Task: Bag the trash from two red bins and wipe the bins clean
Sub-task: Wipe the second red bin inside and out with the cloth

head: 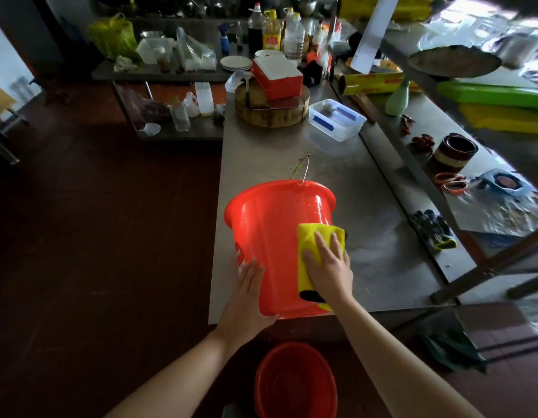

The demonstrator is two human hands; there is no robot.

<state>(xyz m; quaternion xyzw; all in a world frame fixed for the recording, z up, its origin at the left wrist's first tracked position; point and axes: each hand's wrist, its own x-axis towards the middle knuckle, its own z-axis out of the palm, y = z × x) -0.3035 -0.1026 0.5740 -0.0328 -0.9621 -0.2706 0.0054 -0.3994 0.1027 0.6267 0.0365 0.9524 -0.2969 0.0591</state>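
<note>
Dark red-brown floor on the left, a cluttered steel side table at the back. The left hand, fingers spread flat, braces the bright red plastic bin lying tipped at the near edge of the brushed steel desk. The right hand, fingers flat, presses a yellow cleaning cloth against its wall. A second red bin stands on the floor below.

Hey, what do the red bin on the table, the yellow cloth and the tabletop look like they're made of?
Red bin: glossy moulded plastic, slightly translucent.
Yellow cloth: soft fabric, probably microfibre; matte, folds.
Tabletop: likely stainless steel; dull grey sheen, smudged.
</note>
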